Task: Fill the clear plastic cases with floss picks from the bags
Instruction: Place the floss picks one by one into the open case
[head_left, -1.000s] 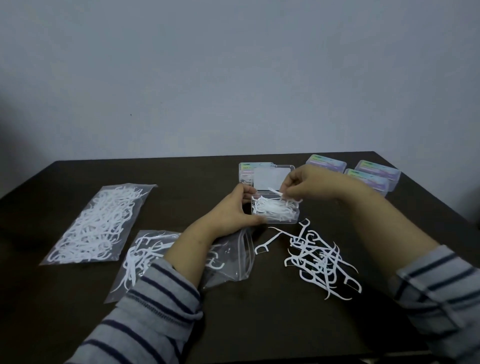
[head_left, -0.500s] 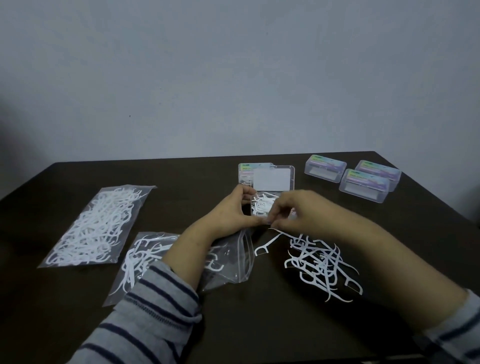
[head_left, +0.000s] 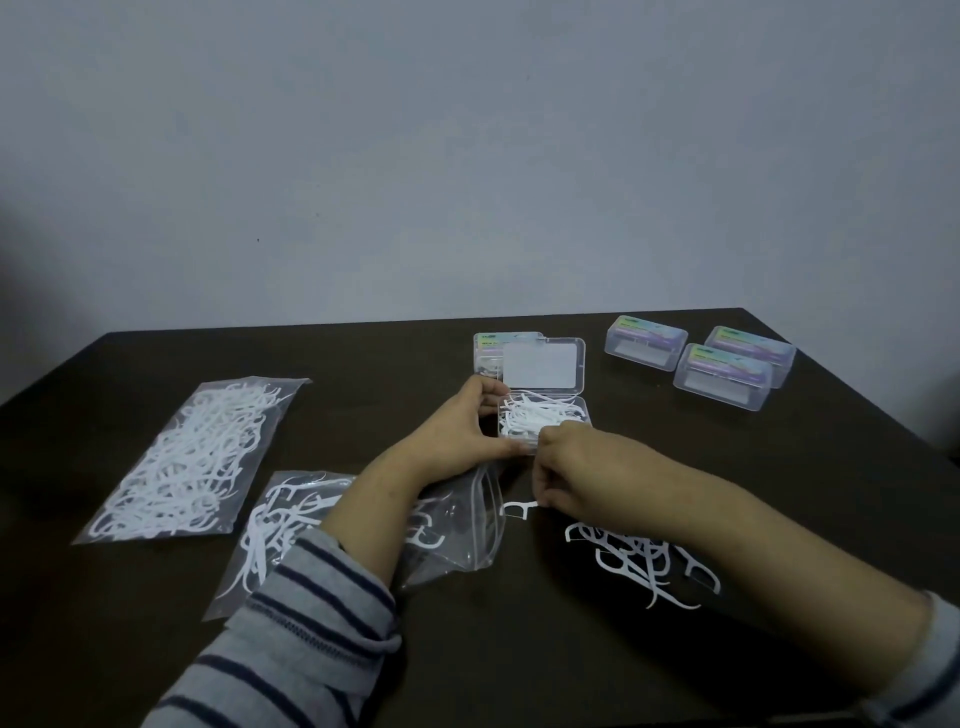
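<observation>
Pick (head_left: 517, 508) just left of R hand (head_left: 576, 475), seemingly pinched; L hand (head_left: 457, 436) grips case (head_left: 543, 415)

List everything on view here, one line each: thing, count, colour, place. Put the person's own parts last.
open case: one, clear, table centre, lid up, floss picks inside
closed cases: three, clear with coloured labels, far right
another case: one, clear, labelled, behind the open one, mostly hidden
full bag: one, clear, white picks inside, far left
opened bag: one, clear, few picks, under the left forearm
loose floss picks: a pile, white, right of the opened bag
table: one, dark brown
wall: grey, behind
left hand: holds the open case's left side
right hand: pinches a pick near the pile
</observation>
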